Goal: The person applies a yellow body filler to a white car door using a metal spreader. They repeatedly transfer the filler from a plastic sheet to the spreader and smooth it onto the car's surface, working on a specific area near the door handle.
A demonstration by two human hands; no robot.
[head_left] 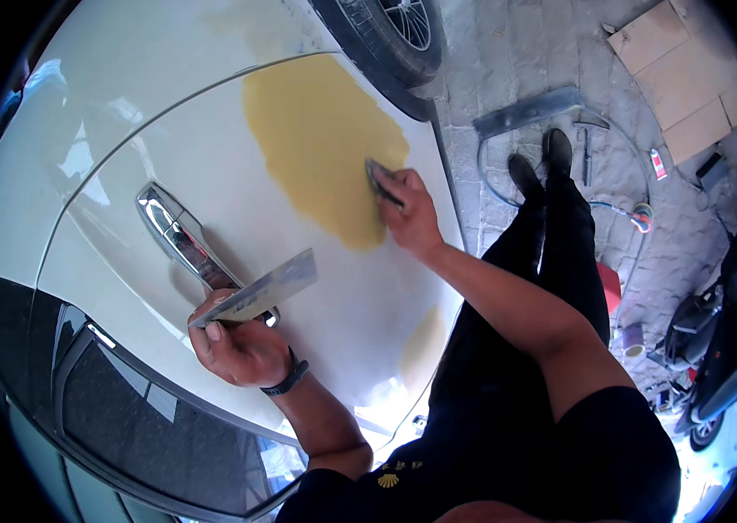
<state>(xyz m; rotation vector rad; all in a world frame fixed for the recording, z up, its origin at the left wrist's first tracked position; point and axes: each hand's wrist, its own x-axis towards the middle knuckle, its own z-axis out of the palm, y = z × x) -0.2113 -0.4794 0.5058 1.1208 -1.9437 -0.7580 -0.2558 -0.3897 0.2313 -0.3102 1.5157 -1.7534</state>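
Observation:
My left hand [242,353] is closed around one end of a flat, wide metal scraper [277,288], its blade slanting up to the right in front of the chrome door handle [181,235]. Yellow putty streaks the scraper near my fingers. With my right hand [412,213] I grip a small dark spreader [379,179], whose edge meets the right side of a large patch of yellow body filler [316,139]. That patch covers much of the upper part of the white car door [229,157]. A smaller, paler yellow patch [425,344] lies lower, near the door's edge.
A car wheel [399,35] is at the top. On the paved floor at right lie a long dark sanding block [530,111], a hammer [587,152], a looped hose, a red-and-white tube [658,164] and flattened cardboard [686,78]. A motorcycle [726,357] stands far right.

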